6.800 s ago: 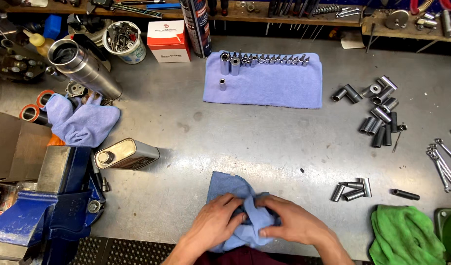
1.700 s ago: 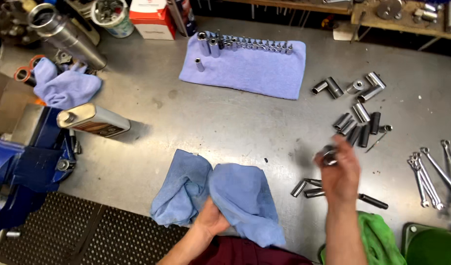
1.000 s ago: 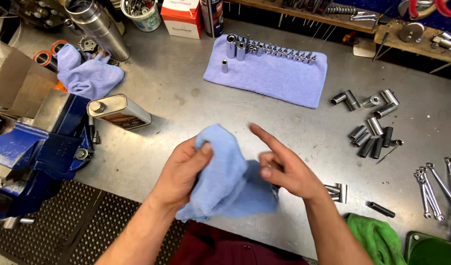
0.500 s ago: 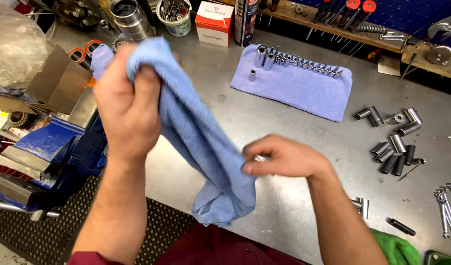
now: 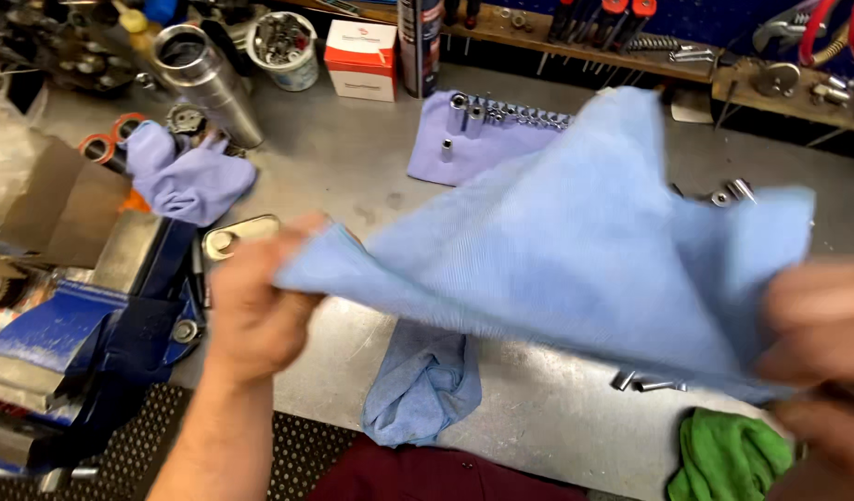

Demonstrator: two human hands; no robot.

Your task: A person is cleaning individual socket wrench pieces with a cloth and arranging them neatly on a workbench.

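Note:
A light blue cloth [image 5: 575, 250] is stretched out in the air above the metal workbench [image 5: 353, 176]. My left hand [image 5: 255, 301] pinches its left corner. My right hand [image 5: 817, 343], blurred at the right edge, grips its right side. The spread cloth hides much of the bench behind it. A second blue cloth [image 5: 422, 385] lies crumpled on the bench near the front edge, below the held one. A purple cloth [image 5: 455, 153] farther back carries a row of sockets [image 5: 506, 111].
A blue vise [image 5: 84, 325] sits at the left front. A crumpled purple rag [image 5: 186, 176], a steel cylinder [image 5: 204, 79], a red-and-white box [image 5: 360, 57] and a tub of parts [image 5: 283, 42] stand at the back left. A green cloth [image 5: 729, 455] lies front right, loose sockets [image 5: 645, 380] beside it.
The cloth hung bunched from my raised left hand; now both hands have pulled it wide open and flat. My right hand has moved out to the right edge.

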